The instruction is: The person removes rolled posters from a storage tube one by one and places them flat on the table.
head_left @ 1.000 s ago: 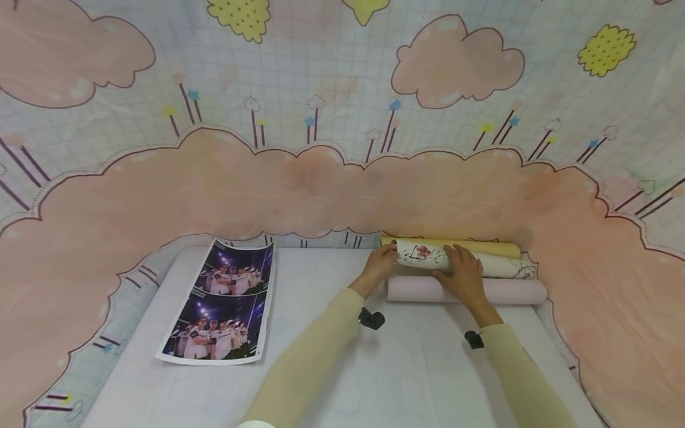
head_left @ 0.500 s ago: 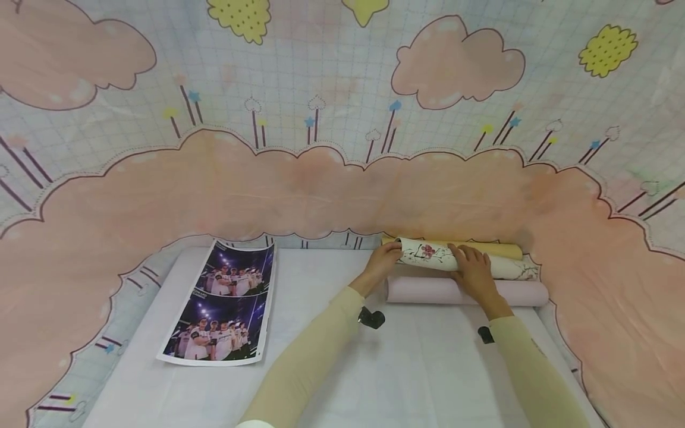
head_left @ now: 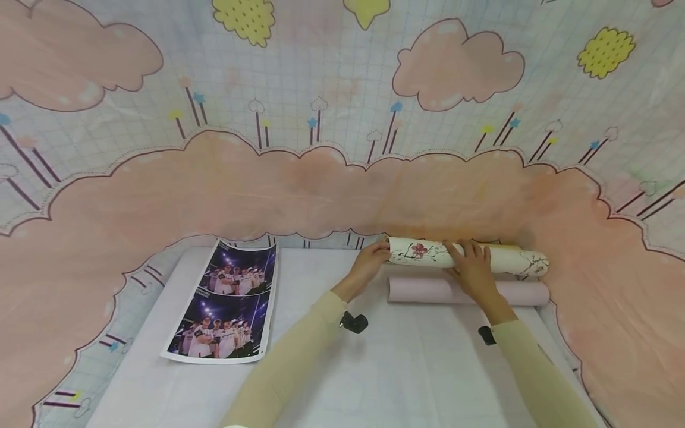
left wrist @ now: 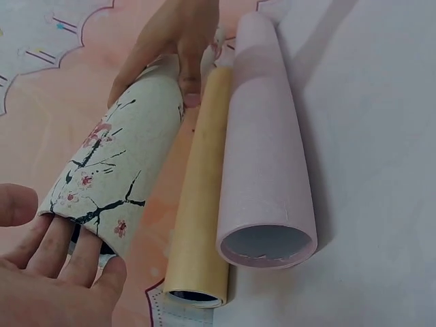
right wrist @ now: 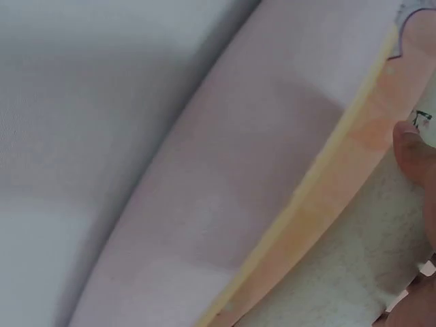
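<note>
A cream wallpaper roll (head_left: 417,251) printed with blossom branches lies sideways between my hands, raised over a yellow roll (left wrist: 201,204) that it mostly hides in the head view. My left hand (head_left: 366,263) grips its left end. In the left wrist view, several fingertips of that hand reach into the roll's open end, with the thumb outside. My right hand (head_left: 473,270) holds the roll around its middle, fingers over the top and thumb (right wrist: 409,146) on the near side. Just in front lies a pale pink roll (head_left: 417,290), touched by neither hand.
A printed sheet with two group photos (head_left: 222,303) lies on the left of the white table (head_left: 407,368). Behind the rolls, a patterned cloth backdrop (head_left: 299,196) closes off the table's back and sides. A dark camera mount (head_left: 354,322) sits at my left wrist.
The blossom roll has risen slightly and now covers most of the yellow roll. Its left end, with my left hand, first went slightly right, then left. Pink roll and sheet stay put.
</note>
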Motion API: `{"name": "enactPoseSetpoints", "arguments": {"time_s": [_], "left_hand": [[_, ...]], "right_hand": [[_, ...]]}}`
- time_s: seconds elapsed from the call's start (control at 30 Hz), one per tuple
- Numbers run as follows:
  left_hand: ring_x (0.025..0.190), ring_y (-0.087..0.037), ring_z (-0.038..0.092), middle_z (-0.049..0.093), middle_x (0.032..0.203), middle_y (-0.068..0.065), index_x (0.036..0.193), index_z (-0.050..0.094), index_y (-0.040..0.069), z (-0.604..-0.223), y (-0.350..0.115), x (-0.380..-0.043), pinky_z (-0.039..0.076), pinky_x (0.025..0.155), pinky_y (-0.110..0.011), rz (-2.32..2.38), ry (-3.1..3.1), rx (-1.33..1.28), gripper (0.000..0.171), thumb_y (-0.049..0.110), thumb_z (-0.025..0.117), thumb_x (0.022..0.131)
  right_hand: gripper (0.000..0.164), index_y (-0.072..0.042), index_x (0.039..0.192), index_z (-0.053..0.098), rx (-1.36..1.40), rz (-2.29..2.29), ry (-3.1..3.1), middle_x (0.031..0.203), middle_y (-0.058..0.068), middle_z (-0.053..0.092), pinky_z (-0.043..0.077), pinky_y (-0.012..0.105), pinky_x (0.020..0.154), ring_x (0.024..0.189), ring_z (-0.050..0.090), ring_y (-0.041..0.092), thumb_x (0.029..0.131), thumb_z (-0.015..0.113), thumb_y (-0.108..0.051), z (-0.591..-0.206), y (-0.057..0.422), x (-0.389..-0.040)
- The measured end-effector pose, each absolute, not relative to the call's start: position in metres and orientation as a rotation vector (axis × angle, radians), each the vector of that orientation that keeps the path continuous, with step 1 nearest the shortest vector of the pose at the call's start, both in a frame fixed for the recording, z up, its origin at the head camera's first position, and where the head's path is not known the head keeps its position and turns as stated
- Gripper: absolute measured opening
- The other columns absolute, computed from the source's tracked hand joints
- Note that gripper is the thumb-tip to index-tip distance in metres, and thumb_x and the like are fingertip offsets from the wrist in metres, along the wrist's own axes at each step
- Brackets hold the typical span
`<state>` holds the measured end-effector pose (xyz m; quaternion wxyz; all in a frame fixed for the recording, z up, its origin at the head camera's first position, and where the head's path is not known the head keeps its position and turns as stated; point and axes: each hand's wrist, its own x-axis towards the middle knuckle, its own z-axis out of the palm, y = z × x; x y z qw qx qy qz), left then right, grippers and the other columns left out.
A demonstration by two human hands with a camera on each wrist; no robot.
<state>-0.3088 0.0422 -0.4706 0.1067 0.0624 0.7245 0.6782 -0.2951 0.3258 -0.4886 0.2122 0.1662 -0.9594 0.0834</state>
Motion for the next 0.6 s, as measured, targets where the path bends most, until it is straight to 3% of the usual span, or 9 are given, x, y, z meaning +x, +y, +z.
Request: {"name": "enactPoseSetpoints", "arguments": {"time_s": [0.6], "left_hand": [[0.118, -0.02, 0.058, 0.066, 0.124, -0.009, 0.129, 0.059, 0.006, -0.462, -0.001, -0.261, 0.037, 0.113, -0.046, 2.03, 2.031, 0.277, 0.035, 0.019, 0.055, 0.097]], "right_hand": [[0.081, -0.025, 0.142, 0.047, 0.501, 0.16, -2.562, 0.128, 0.023, 0.05, 0.022, 0.074, 0.105, 0.12, 0.044, 0.047, 0.072, 0.086, -0.02, -0.468, 0.293, -0.248]]}}
